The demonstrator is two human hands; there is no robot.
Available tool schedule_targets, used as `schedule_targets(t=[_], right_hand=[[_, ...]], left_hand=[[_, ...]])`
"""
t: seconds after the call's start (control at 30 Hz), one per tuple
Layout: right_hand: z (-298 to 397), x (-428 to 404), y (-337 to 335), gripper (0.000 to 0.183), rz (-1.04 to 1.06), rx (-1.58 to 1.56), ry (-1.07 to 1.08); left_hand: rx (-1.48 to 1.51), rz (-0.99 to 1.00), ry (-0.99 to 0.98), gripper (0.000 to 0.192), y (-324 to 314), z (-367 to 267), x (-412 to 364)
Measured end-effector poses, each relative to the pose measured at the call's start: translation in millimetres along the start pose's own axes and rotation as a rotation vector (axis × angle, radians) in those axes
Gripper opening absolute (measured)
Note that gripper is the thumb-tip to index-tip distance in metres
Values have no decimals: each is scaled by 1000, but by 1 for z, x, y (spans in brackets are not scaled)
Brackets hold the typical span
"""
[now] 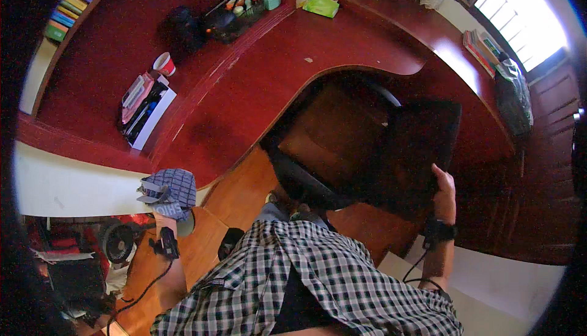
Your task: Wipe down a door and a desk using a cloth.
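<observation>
In the head view my left hand (160, 212), at the lower left, holds a bunched blue checked cloth (176, 189) with large letters on it. The cloth hangs over the hand and hides most of its fingers. On the right, my right hand (445, 187) rests against the edge of a dark chair's backrest (417, 148), its thumb on the near side; its other fingers are hidden. The chair's brown seat (330, 125) lies partly under the curved red desk (257, 70). Cables run from devices strapped to both wrists.
A white box of small items (153, 118) and a paper cup (165, 64) stand on the raised shelf at left. Further back are a basket of items (238, 17) and a green packet (321, 6). A black fan (118, 243) stands low at left.
</observation>
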State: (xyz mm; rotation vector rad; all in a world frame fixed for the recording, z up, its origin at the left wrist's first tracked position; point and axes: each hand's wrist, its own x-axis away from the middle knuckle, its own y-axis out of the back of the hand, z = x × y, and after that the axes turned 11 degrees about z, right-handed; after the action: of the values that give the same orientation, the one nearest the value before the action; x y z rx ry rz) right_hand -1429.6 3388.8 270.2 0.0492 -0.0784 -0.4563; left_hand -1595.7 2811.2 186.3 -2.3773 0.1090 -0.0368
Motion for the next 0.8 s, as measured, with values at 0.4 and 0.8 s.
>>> schedule_targets(t=[0.4,0.8], right_hand=[[-52,113,147,15,-481,-28,-341],[-50,49,164,36,-523,955,55]], left_hand=[[-34,75,23,24,-28,13,-7],[-16,31,165,30,-146,20,-42]])
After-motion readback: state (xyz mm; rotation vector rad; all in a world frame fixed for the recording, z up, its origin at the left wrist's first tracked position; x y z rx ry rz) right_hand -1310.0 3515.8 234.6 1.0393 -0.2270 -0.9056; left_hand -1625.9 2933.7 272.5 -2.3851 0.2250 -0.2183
